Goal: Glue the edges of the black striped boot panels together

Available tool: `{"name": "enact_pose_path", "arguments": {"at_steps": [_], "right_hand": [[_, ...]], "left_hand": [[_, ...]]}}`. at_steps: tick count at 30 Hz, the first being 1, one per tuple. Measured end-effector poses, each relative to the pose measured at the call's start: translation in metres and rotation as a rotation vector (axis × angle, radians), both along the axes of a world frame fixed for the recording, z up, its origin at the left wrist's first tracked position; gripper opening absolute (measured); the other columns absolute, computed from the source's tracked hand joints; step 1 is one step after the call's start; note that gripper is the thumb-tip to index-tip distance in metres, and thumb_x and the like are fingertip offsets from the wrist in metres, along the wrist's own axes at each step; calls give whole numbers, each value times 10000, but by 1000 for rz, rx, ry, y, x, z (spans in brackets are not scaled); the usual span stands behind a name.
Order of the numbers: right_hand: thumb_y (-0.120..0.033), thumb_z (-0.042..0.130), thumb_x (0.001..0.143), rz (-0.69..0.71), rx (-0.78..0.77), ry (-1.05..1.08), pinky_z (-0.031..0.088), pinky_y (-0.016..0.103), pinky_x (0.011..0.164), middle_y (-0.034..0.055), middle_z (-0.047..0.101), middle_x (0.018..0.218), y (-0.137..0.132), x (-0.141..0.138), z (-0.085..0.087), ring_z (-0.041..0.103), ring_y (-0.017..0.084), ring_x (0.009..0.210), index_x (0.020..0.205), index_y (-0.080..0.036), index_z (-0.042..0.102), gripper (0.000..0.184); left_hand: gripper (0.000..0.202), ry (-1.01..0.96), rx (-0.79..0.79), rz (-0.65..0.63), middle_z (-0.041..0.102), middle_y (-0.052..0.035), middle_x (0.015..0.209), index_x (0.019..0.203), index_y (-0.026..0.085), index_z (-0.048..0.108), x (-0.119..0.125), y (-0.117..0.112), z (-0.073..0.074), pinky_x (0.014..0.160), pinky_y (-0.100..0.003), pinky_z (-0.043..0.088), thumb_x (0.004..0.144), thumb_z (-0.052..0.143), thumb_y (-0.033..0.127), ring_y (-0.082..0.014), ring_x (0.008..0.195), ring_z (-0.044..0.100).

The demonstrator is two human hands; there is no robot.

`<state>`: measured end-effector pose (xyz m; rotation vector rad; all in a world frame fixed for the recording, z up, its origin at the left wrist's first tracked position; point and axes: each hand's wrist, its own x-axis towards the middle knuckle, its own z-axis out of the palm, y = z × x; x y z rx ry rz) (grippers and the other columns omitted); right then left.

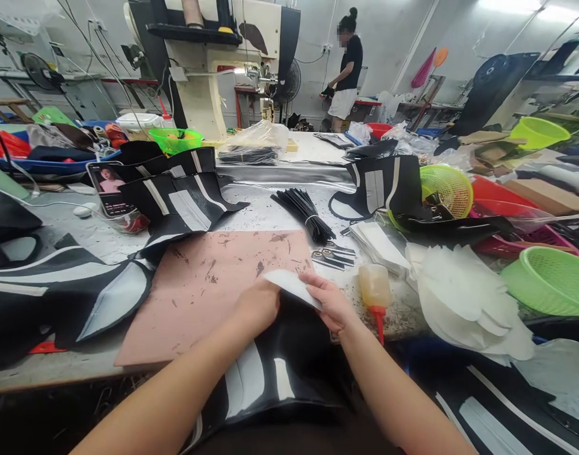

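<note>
Both my hands meet at the near edge of a worn pink work board (208, 284). My left hand (257, 306) is closed, pressing on a black piece with white stripes (280, 366) that hangs over the table edge toward me. My right hand (330, 302) pinches a thin white piece (289, 284) and holds it against the top of the black piece. A glue bottle with a red nozzle (375, 294) lies just right of my right hand.
Stacks of black-and-white cut pieces (176, 202) lie left and behind the board. A black strip bundle (303, 212), white cut pieces (464, 303), and green baskets (550, 281) fill the right. A phone (110, 186) stands at the left. A person (346, 69) stands far back near a sewing machine (213, 69).
</note>
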<state>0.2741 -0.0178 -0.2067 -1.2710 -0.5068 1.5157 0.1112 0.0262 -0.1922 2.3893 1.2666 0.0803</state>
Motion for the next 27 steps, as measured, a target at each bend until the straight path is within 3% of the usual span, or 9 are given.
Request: {"name": "enact_pose_path", "arguments": {"at_steps": [2, 5, 7, 10, 15, 20, 27], "right_hand": [[-183, 588, 614, 69, 53, -181, 439, 252, 609, -1, 655, 855, 0, 1, -2, 549, 119, 642, 850, -201, 651, 245], [-168, 529, 642, 165, 129, -498, 447, 311, 752, 2, 661, 880, 1, 1, -4, 580, 155, 776, 837, -204, 644, 229], [-160, 519, 647, 190, 163, -619, 433, 331, 817, 7, 663, 894, 3, 1, -5, 587, 167, 841, 832, -205, 638, 224], [-189, 553, 641, 173, 166, -710, 449, 339, 793, 22, 667, 878, 3, 2, -5, 601, 173, 783, 827, -200, 638, 205], [-280, 614, 621, 85, 165, -799, 476, 344, 716, 15, 668, 727, -3, 6, -5, 608, 197, 703, 707, -215, 644, 112], [-283, 609, 639, 61, 233, -879, 477, 349, 720, 21, 668, 756, -4, 6, -9, 600, 196, 699, 682, -226, 645, 80], [-238, 578, 723, 154, 353, -1092, 470, 348, 742, 36, 643, 819, -7, 5, -8, 585, 190, 747, 707, -225, 630, 56]], "left_hand": [[328, -64, -91, 94, 610, -70, 1024, 1092, 183, 540, -11, 4, 1, 776, -315, 459, 845, 330, 230, -223, 942, 568], [465, -152, -214, 173, 639, -32, 819, 1096, 183, 538, -23, 12, 3, 638, -260, 476, 893, 138, 305, -167, 744, 606], [456, -185, -250, 207, 634, -21, 788, 1163, 189, 495, -27, 15, 4, 603, -264, 471, 888, 175, 360, -168, 696, 600], [393, -189, -268, 215, 643, -4, 826, 1158, 239, 517, -27, 14, 5, 668, -292, 471, 775, 447, 299, -190, 742, 600], [365, -200, -282, 216, 607, -2, 1129, 1057, 244, 624, -27, 6, 6, 924, -310, 408, 729, 469, 201, -208, 1048, 542], [390, -206, -284, 212, 593, -3, 1155, 1116, 228, 594, -30, 5, 3, 948, -319, 407, 749, 464, 213, -204, 1077, 533], [390, -124, -224, 177, 611, -11, 1124, 1128, 222, 586, -28, 9, -1, 914, -295, 423, 765, 451, 182, -200, 1041, 549]]}}
